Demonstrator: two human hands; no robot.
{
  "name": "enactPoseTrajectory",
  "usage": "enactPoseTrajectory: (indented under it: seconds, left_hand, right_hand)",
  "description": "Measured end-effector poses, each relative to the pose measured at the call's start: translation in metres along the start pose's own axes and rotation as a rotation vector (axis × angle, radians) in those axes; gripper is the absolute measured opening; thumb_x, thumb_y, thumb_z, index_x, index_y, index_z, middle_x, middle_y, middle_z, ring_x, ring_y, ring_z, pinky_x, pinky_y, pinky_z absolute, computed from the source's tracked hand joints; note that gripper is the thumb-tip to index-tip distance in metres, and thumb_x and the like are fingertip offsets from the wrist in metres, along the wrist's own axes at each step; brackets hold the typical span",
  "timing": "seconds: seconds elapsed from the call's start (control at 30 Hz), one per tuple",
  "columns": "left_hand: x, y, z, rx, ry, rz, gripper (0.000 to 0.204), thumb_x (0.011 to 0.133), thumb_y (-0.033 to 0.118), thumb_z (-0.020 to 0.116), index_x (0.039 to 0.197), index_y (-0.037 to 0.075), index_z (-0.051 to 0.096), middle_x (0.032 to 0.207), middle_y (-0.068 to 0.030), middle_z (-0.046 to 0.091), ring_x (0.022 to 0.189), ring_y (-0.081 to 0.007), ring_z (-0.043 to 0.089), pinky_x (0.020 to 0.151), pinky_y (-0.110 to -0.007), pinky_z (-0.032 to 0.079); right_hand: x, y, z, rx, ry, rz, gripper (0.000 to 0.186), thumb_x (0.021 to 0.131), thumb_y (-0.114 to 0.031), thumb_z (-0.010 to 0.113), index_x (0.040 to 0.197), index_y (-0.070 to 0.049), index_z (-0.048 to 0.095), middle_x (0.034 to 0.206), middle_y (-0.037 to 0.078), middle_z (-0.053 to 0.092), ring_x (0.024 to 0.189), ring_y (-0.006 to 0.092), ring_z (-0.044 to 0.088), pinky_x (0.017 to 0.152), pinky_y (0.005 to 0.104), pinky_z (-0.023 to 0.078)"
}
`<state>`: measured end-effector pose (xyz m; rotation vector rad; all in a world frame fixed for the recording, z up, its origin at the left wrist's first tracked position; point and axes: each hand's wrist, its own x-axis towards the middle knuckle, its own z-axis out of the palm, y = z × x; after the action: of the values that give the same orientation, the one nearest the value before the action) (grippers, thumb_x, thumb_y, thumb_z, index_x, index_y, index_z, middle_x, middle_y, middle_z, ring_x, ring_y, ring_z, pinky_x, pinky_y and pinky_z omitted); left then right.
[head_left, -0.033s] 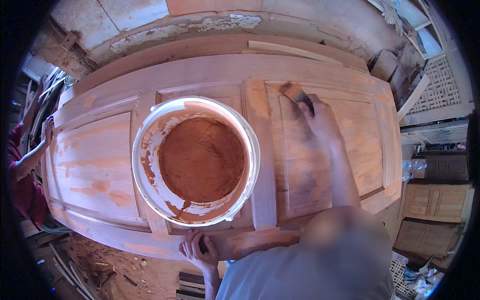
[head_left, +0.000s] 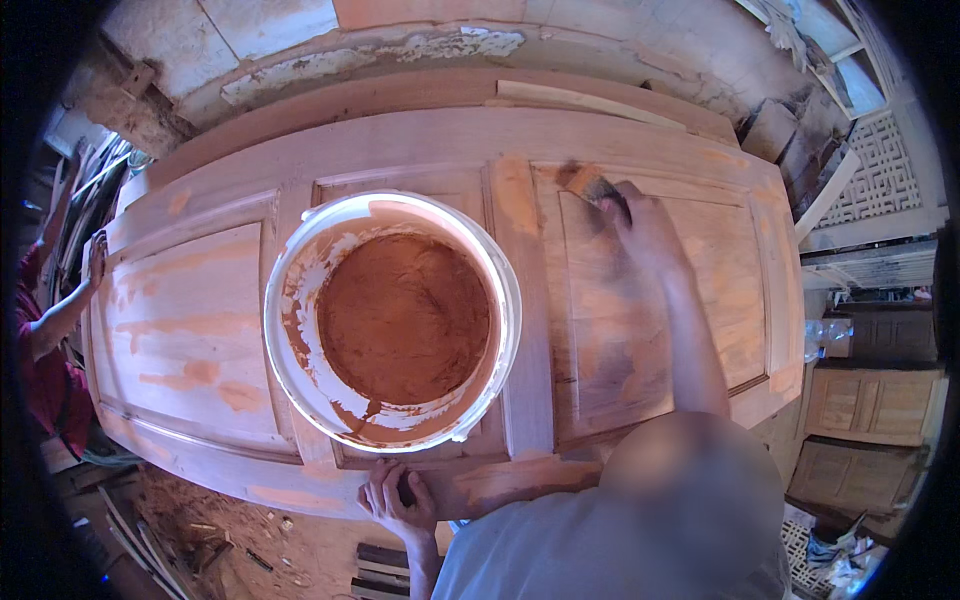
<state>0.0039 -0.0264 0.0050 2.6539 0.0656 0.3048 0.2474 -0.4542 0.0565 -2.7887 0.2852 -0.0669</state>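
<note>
At the far left edge, a second person in a dark red sleeve (head_left: 40,375) rests one raised hand (head_left: 96,258) on the end of the long, pale brown panelled wooden door (head_left: 190,330) that lies flat across the scene. The door shows three recessed panels, and orange-brown patches of filler mark the left one.

Right of that panel, one round white plastic bucket (head_left: 505,290) stands on the door, its inner wall smeared and its bottom covered with reddish-brown paste (head_left: 400,320). It carries no label that can be seen.

Just below the bucket, at the door's near edge, the left hand (head_left: 395,500) curls its fingers over the edge of the wood, closed on the door rim itself; the thumb is hidden, so how tightly it grips cannot be told.

Further right, past one upright door rail (head_left: 525,330), the right hand (head_left: 650,235) stretches out over the right panel. Its fingers are clamped on one small flat scraper with a dark blade (head_left: 595,188), which sticks out up and to the left of the knuckles and touches the panel's top corner, where a fresh orange-brown smear lies.

Well beyond the right hand, off the door's end, one white lattice screen (head_left: 885,170) leans, and below it stand two brown panelled wooden pieces (head_left: 875,405).
</note>
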Motion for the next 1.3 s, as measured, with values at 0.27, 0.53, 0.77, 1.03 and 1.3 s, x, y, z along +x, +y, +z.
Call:
enactPoseTrajectory:
  seconds: [0.27,0.53,0.77,1.03,1.3]
  left_hand:
    - [-0.001,0.002,-0.003,-0.021,-0.001,-0.009,0.014,0.090,0.020,0.065,0.097,0.009,0.065,0.105,-0.0068,0.068,0.106,-0.0266,0.064,0.095,-0.045,0.037]
    - [0.002,0.004,-0.003,-0.035,-0.004,-0.032,0.014,0.090,0.020,0.064,0.097,0.009,0.066,0.104,-0.0063,0.068,0.108,-0.0266,0.064,0.097,-0.045,0.037]
    - [0.001,0.003,-0.002,-0.049,-0.008,-0.047,0.015,0.090,0.022,0.064,0.097,0.009,0.066,0.103,-0.0060,0.069,0.106,-0.0263,0.064,0.096,-0.045,0.038]
    - [0.001,0.002,-0.003,-0.039,-0.019,-0.039,0.016,0.090,0.022,0.064,0.097,0.009,0.066,0.103,-0.0068,0.069,0.100,-0.0266,0.064,0.094,-0.046,0.038]
    - [0.000,-0.001,-0.004,-0.053,-0.027,-0.019,0.016,0.090,0.021,0.063,0.100,0.008,0.067,0.103,-0.0068,0.069,0.099,-0.0262,0.064,0.093,-0.045,0.038]
  right_hand:
    - [0.078,-0.017,-0.022,-0.619,-0.195,-0.486,0.014,0.087,-0.012,0.058,0.091,-0.017,0.071,0.094,0.006,0.070,0.086,0.0234,0.070,0.105,0.0397,0.036]
    - [0.120,-0.031,0.016,-1.244,-0.036,-0.937,0.016,0.088,-0.015,0.058,0.081,-0.019,0.072,0.075,0.002,0.070,0.081,0.0206,0.067,0.108,0.0369,0.032]
    - [0.110,-0.069,-0.016,-1.261,0.044,-1.163,0.025,0.090,-0.018,0.057,0.070,-0.020,0.072,0.075,0.002,0.071,0.079,0.0201,0.066,0.105,0.0370,0.034]
    - [0.114,-0.073,-0.005,-1.425,-0.216,-0.935,0.026,0.092,-0.020,0.056,0.074,-0.019,0.074,0.081,0.002,0.073,0.086,0.0204,0.068,0.106,0.0375,0.034]
    - [0.111,-0.075,-0.009,-1.437,-0.202,-0.956,0.025,0.094,-0.021,0.056,0.081,-0.017,0.077,0.089,0.003,0.075,0.094,0.0198,0.070,0.108,0.0365,0.034]
